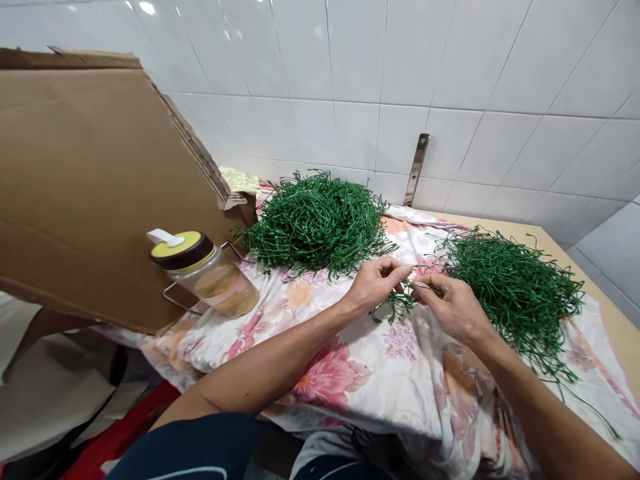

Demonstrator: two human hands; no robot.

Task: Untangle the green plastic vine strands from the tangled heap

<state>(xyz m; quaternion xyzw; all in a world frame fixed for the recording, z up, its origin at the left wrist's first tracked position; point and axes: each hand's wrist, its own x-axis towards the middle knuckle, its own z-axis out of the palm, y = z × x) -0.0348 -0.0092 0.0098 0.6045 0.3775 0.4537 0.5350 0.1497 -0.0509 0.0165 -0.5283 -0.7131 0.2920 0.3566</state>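
Thin green artificial stems (393,307) with small bud-like tips hang beneath my fingers, just above the cloth. My left hand (377,283) is closed in a pinch on these stems. Close beside it, my right hand (453,303) also pinches, thumb against forefinger, at a thin green stem between the two hands. The fingertips of both hands nearly meet. Behind my left hand lies a large tangled pile of green stems (320,223). To the right of my right hand sits a second pile of green stems (515,287).
A floral cloth (340,377) covers the table, its wooden edge (530,230) showing at right. On the left stand a cardboard box (95,180) and a bottle with a yellow lid (220,280). Pale pieces (240,180) lie behind the box. A metal strip (417,170) leans against the tiled wall.
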